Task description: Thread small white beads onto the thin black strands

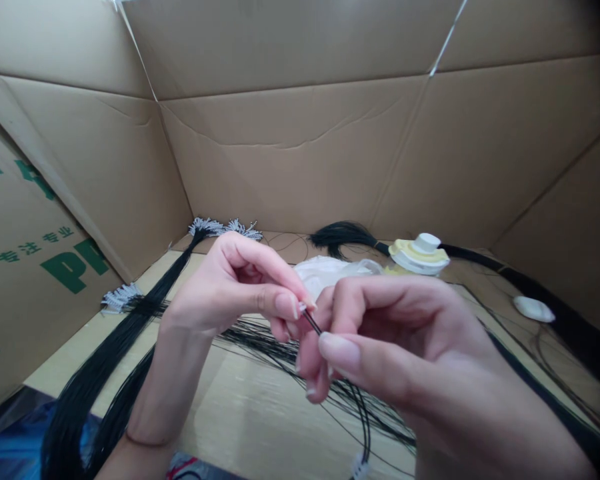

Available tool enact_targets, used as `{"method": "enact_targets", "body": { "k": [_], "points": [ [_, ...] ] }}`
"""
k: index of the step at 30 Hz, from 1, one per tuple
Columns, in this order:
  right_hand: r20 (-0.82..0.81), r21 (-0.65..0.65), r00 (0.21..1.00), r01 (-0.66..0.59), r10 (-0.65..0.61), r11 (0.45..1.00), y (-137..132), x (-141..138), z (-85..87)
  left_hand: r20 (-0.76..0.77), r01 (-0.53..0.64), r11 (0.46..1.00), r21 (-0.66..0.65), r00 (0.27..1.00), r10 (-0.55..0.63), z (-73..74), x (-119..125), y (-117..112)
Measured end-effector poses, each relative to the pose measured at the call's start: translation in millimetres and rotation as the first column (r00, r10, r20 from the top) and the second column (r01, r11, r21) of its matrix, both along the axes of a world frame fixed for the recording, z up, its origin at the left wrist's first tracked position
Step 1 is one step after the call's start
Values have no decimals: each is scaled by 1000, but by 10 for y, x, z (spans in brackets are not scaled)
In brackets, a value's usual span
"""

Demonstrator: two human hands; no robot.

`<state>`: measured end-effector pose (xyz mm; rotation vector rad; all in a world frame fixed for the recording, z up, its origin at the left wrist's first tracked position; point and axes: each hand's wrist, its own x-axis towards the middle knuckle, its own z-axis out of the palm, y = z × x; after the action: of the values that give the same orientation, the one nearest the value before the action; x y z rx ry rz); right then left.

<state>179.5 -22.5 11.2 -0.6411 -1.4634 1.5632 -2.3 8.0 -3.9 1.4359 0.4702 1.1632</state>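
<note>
So, small white plastic-looking connector (302, 307) on thin black flexible wires (313, 324) sits up above the pale wooden board (240, 417). Left hand (245, 287): thumb and forefinger pinched on connector. Right hand (400, 333): thumb and fingers closed on wires just behind it. Likely very light; wires soft and springy, connector hard, fiddly, easy to drop. Best hold: connector by its sides, wires close behind. Long black wire bundle (93, 373) crosses board's left side. Brown cardboard wall (10, 293) left of board: green "专注 专业", larger partial "PI". Nothing readable on connector.
</note>
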Motion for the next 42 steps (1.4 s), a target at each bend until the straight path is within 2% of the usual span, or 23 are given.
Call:
{"method": "enact_targets", "body": {
  "k": [17,22,32,38,42],
  "points": [
    [-36,-12,999,-27,27,1000,-4,28,-38,-11,122,992,-15,993,-122,-2,-18,1],
    [-110,23,992,-54,56,998,-26,36,-51,5,153,988,-15,988,-153,-10,-18,16],
    [-79,-46,996,-40,37,998,-29,-6,21,64,211,977,34,975,-213,-61,-36,73],
    [-88,-93,991,-106,98,990,-4,7,13,53,198,978,64,978,-201,-67,-56,63],
    [-76,-91,990,-123,117,988,21,6,16,59,241,970,25,969,-242,-49,-46,53]
  ]
}}
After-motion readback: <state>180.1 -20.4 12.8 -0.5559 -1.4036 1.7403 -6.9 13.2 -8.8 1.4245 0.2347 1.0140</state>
